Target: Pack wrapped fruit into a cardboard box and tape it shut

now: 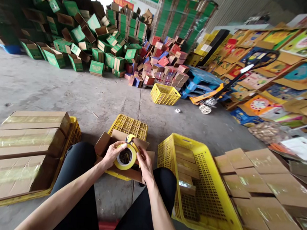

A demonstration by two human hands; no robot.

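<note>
In the head view, a yellow tape dispenser carries a large roll of yellow tape. My left hand pinches it from the left, thumb and fingers near the tape's upper edge. On the other side my right hand grips the dispenser, its fingers partly hidden. Directly beneath sits a cardboard box with its flaps spread; the hands and tape cover most of its inside. The box rests on an upturned yellow plastic crate between my knees.
Taped cartons fill a crate on the left. A yellow crate on the right holds several small cartons, beside more stacked cartons. Further off are a yellow basket, a pallet jack, blue pallets and green boxes.
</note>
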